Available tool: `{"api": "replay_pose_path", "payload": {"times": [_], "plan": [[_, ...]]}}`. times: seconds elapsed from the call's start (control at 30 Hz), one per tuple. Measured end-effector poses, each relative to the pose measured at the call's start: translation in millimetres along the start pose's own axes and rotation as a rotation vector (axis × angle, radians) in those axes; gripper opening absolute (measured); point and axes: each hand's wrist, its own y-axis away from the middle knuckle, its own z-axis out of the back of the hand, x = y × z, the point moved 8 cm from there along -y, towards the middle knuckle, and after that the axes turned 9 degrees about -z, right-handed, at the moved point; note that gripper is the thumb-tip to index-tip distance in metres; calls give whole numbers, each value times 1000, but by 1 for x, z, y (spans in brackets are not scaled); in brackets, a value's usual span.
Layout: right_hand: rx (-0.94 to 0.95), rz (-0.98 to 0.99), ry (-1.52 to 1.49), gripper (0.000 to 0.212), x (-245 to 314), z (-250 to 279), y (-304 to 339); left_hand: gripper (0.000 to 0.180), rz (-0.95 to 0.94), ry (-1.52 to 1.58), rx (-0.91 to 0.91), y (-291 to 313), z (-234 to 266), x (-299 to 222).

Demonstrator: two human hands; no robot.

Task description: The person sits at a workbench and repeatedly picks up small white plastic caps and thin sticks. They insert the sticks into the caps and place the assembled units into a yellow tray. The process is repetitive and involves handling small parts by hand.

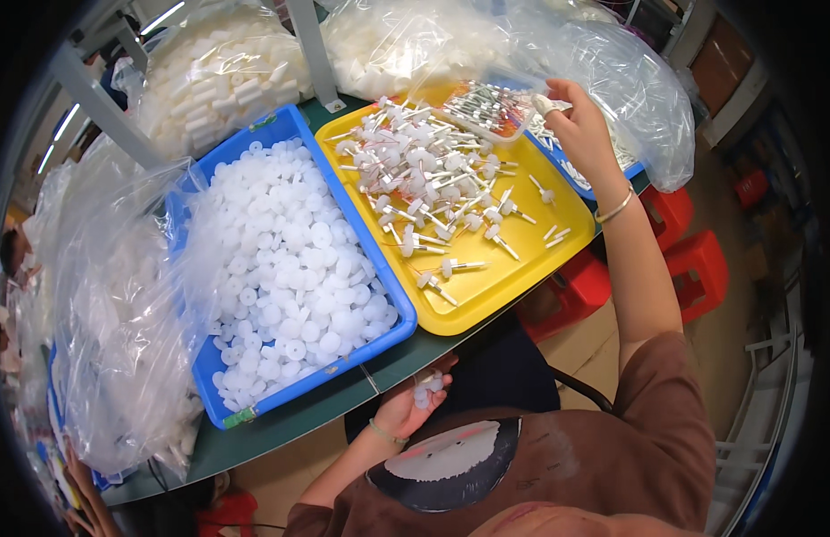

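Observation:
My left hand (409,410) is low in front of the table edge, palm up, its fingers curled around a few translucent white plastic discs (425,390). Far to the right, my right hand (579,125) reaches over the rim between a clear plastic box (491,109) of thin parts with coloured ends and a blue tray (583,184) of white sticks. Its fingers are bent together, with a white cover on one fingertip; anything between them is too small to make out. A yellow tray (497,291) bears a heap of disc-and-stick assemblies (424,166) with thin red strands.
A blue tray (406,320) full of white discs (294,268) stands left of the yellow one. Clear bags of white pieces (227,85) line the back, and another plastic bag (119,304) drapes at the left. Red stools (697,273) stand beyond the table's right edge.

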Motion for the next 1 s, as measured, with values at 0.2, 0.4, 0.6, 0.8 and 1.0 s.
{"api": "replay_pose_path", "payload": {"times": [0.2,0.4,0.6,0.8,1.0], "plan": [[68,-264,-199,39,-22,-22,-24,43,25,8,27,-1,4,2],[23,-208,-262,28,-28,-2,-21,41,14,-4,-42,-1,3,-1],[6,-185,-220,25,-14,28,14,40,24,4,-27,-3,2,-1],[36,-183,-189,30,-9,45,17,36,45,11,-33,-5,-1,3],[109,-120,-139,28,-13,42,19,35,49,0,-31,-5,-1,4]]}}
